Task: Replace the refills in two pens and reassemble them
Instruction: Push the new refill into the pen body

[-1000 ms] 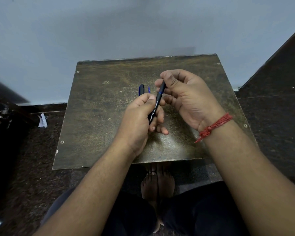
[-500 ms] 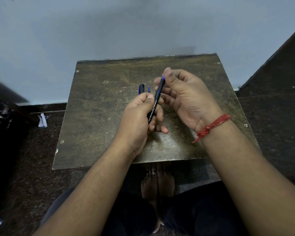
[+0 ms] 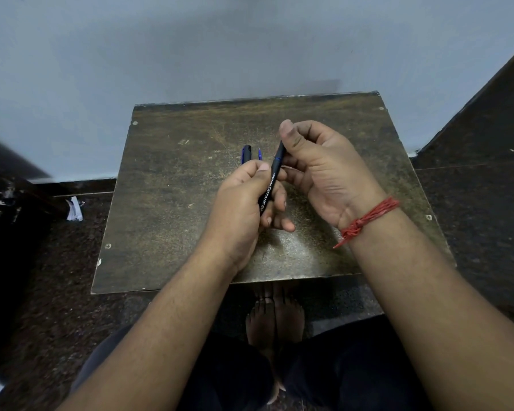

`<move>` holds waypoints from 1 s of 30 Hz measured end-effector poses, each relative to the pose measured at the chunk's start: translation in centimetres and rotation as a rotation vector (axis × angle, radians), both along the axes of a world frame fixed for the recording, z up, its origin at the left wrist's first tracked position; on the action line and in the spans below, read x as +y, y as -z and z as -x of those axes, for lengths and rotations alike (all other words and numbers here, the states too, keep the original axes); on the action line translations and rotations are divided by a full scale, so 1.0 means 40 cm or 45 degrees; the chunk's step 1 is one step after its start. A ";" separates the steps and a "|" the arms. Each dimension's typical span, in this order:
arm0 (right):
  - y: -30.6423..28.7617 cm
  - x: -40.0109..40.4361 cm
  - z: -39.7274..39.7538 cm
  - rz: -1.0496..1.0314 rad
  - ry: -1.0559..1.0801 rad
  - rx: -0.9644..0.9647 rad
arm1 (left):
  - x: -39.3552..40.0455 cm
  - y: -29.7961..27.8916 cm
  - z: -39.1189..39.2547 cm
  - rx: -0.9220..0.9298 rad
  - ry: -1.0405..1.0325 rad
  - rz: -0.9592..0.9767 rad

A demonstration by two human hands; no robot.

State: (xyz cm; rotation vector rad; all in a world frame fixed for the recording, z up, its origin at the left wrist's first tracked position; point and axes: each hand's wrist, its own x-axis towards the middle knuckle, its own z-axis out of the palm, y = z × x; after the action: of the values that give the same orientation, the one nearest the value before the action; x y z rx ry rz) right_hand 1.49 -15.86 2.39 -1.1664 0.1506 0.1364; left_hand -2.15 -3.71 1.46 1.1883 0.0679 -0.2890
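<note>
A black pen (image 3: 270, 185) with white lettering points up and away from me above the middle of the small wooden table (image 3: 166, 203). My left hand (image 3: 244, 209) grips its lower barrel. My right hand (image 3: 321, 170) pinches its upper end with thumb and fingers, hiding the tip. Behind my left hand a second dark blue pen (image 3: 246, 154) and a thin blue refill (image 3: 260, 154) lie on the table, their lower parts hidden by my fingers.
The table stands against a pale wall (image 3: 250, 46). Dark stone floor (image 3: 475, 209) surrounds it. A scrap of white paper (image 3: 74, 204) lies on the floor at left. My bare feet (image 3: 275, 318) show under the table's near edge.
My right thumb has slid up over the pen's top end, covering the blue tip that showed half a second ago. The left hand keeps its grip in place.
</note>
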 end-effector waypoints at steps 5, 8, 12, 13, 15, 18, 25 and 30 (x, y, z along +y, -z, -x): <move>0.004 -0.015 -0.004 -0.032 -0.062 -0.019 | 0.004 -0.005 0.000 0.008 0.004 0.017; -0.001 -0.013 -0.001 -0.029 -0.076 -0.032 | 0.005 -0.003 0.000 0.011 0.008 0.022; -0.005 -0.002 0.003 0.048 -0.006 -0.016 | 0.002 0.000 0.001 0.005 0.011 0.015; -0.003 0.000 0.003 0.076 0.013 -0.014 | 0.001 0.001 0.001 0.007 0.011 0.014; -0.001 0.002 0.002 0.093 0.033 -0.010 | 0.001 0.001 0.001 0.010 0.008 0.019; 0.003 -0.009 -0.003 0.041 0.019 -0.012 | 0.005 -0.001 -0.001 0.019 0.003 0.037; 0.001 -0.008 0.001 0.016 -0.060 -0.069 | 0.006 -0.002 -0.002 0.035 0.004 0.062; 0.000 0.007 0.004 0.099 0.014 -0.055 | 0.003 0.001 0.000 0.015 0.015 0.035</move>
State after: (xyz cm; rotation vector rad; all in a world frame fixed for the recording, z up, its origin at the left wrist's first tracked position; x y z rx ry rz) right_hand 1.34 -15.59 2.39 -1.2451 0.1252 0.0963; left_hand -2.13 -3.59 1.41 1.1601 0.0672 -0.3062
